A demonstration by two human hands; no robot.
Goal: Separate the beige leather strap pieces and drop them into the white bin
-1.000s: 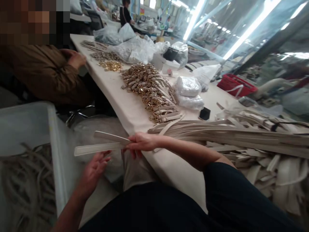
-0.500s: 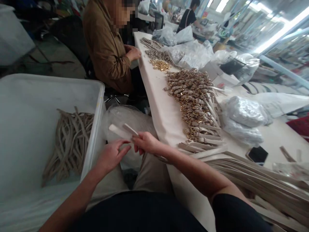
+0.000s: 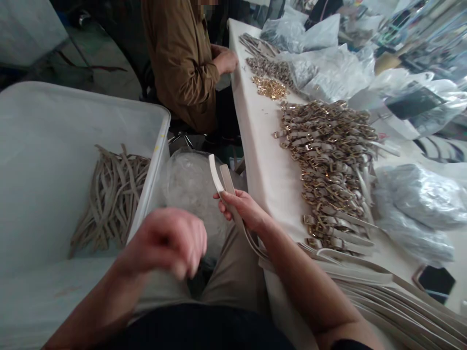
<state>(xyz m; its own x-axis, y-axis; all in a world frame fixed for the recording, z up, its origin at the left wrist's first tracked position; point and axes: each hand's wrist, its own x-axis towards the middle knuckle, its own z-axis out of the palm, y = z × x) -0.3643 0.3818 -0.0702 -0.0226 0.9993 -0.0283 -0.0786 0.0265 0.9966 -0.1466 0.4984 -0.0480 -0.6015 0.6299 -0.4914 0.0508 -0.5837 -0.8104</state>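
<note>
My right hand [image 3: 239, 206] is closed around grey-beige straps [image 3: 229, 181] over my lap. Two flat ends stick up past the fingers, one of them pale, and a length curves below the hand toward the table edge. To its left, nearer the camera, my left hand [image 3: 171, 240] hangs in front of the plastic bin, blurred by motion. Its fingers look curled, but whether anything is in them is hidden. Long loose straps [image 3: 379, 287] lie along the table at right, next to a heap of buckled straps [image 3: 324, 150] with gold-coloured buckles.
A large white plastic bin [image 3: 166, 129] on the left holds a bundle of straps [image 3: 113, 199]. A clear plastic bag [image 3: 189, 180] is beyond my knees. Small gold parts [image 3: 270, 88] and plastic-wrapped packs [image 3: 419, 194] lie on the table. A person in a brown jacket [image 3: 178, 63] sits at its far side.
My left hand has drawn back from the right one toward the camera, its fingers now curled. My right hand still grips the straps, their ends now pointing more upward. The view has tilted downward.
</note>
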